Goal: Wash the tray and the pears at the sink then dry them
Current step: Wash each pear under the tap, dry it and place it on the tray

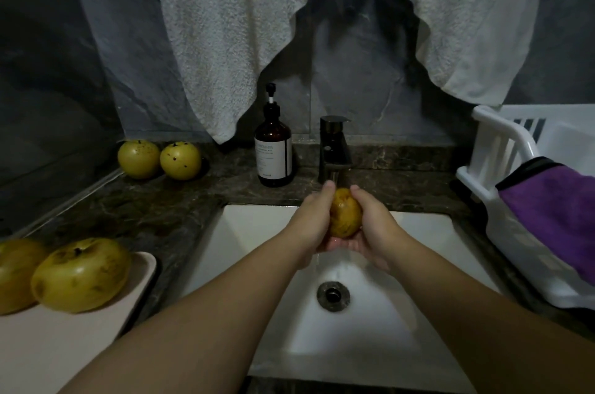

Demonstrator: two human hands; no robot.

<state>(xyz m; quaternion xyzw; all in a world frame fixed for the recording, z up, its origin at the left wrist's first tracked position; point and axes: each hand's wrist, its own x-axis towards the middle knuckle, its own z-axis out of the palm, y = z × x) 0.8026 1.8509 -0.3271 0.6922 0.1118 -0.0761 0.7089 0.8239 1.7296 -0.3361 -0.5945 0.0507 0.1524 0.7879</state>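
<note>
Fingers of left hand (310, 219) and right hand (370, 226) curled round one pear (345, 212), cupped under the faucet (333, 152), above the sink (257, 232). Left of the sink: tray (64, 339) bearing two pears (80, 274).

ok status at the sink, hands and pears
Left hand and right hand both cup one pear under the faucet. Two pears on the tray, two by the wall. Nothing in the way.

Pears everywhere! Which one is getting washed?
The pear held between both hands under the tap, over the sink. The others sit dry on the counter.
</note>
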